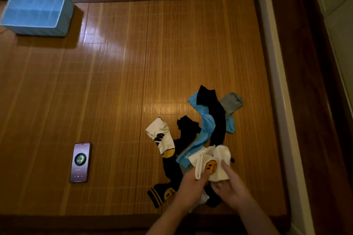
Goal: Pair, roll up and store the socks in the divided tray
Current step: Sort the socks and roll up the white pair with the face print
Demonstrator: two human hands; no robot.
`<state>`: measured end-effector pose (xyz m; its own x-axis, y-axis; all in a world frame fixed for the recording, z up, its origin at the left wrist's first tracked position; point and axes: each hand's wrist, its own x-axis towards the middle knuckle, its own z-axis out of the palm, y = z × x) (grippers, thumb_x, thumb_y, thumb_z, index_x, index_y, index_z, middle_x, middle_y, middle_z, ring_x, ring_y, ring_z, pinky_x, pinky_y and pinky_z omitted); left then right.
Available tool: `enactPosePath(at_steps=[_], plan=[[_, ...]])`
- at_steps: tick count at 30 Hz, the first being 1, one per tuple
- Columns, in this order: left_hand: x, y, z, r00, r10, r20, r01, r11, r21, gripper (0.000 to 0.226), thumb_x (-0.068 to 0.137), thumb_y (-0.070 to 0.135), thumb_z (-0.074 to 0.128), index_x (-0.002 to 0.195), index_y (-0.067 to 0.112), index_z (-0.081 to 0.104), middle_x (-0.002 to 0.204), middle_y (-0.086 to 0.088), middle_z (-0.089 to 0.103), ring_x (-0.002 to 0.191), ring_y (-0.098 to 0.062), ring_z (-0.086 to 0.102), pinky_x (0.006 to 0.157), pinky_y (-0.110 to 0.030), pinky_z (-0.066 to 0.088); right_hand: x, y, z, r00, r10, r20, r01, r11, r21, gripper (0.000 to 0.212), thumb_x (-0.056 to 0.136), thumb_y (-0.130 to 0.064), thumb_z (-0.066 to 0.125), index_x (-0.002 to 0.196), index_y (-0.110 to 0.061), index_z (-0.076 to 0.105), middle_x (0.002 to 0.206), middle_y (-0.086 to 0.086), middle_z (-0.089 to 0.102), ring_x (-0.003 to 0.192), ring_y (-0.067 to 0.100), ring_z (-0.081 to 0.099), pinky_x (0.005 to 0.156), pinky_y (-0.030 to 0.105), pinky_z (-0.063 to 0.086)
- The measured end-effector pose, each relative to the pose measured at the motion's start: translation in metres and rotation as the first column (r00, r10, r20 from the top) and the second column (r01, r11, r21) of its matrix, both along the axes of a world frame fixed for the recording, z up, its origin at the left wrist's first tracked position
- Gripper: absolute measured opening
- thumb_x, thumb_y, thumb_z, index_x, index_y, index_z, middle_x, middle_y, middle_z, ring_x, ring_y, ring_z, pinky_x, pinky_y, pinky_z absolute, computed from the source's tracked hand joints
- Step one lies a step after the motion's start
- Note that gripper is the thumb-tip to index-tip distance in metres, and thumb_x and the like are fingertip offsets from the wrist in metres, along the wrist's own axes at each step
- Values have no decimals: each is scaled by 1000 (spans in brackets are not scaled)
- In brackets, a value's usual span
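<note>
A heap of socks lies on the bamboo mat at lower right. On top at the near end is a white sock with an orange smiley face (214,166). My left hand (191,185) pinches its cuff edge, and my right hand (232,185) holds its other side with a finger lying across it. Under and behind it lie a light blue sock (205,131), a long black sock (217,120), a grey sock (232,104), a white sock with black lettering and a yellow toe (161,136), and a black sock with yellow stripes (162,194). The blue divided tray (63,13) stands at far left.
A phone (80,162) with a lit screen lies on the mat to the left of the socks. A white rail (275,74) borders the mat on the right. Dark wooden floor lies beyond the mat's far edge.
</note>
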<state>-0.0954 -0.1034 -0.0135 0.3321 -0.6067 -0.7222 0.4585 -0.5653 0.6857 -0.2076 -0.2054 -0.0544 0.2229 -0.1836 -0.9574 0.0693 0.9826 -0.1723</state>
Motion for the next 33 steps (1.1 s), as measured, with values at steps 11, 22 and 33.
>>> enactPosePath(at_steps=[11,22,33], plan=[[39,50,-68,989,87,118,-129,898,422,18,105,10,50,117,17,62,108,-3,69,97,-17,65,74,-27,53,-7,-48,-5,922,-299,-245,188,901,-391,54,98,-6,61,148,-16,43,141,12,53,124,28,53,99,43,48],[35,8,-94,893,-448,-39,421,802,425,20,103,25,57,111,17,73,120,-8,67,111,-21,59,102,-35,46,-27,-59,-13,884,-343,-318,179,876,-447,49,97,-9,62,144,-11,47,139,10,55,125,26,54,96,44,50],[0,23,-115,649,-739,183,556,624,549,71,88,25,76,149,21,38,153,-17,19,125,-36,57,98,-32,51,-54,-43,-18,889,-348,-299,205,884,-421,49,98,-9,61,144,-13,47,126,5,59,112,23,59,82,38,52]])
